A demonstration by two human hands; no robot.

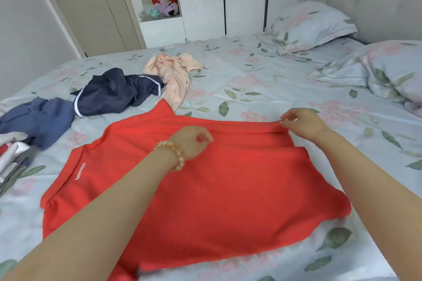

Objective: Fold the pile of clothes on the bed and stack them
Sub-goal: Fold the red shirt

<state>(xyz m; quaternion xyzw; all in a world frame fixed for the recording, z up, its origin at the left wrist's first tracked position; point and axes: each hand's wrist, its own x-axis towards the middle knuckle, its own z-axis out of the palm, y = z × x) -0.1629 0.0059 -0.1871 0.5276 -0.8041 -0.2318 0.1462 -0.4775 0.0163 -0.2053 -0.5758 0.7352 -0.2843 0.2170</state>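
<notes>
Both hands pinch the red shirt (apparently part-folded), each grip closed on cloth.

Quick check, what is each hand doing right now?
Left hand: closed, pinching the red shirt near its middle.
Right hand: closed, pinching the shirt's far folded edge.

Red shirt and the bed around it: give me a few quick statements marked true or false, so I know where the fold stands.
1. Both hands pinch the red shirt. True: left hand, right hand.
2. The red shirt already lies on the stack. False: it is spread flat on the bed.
3. The navy shorts lie unfolded. True.
4. The peach garment is folded. False: it is crumpled.
</notes>
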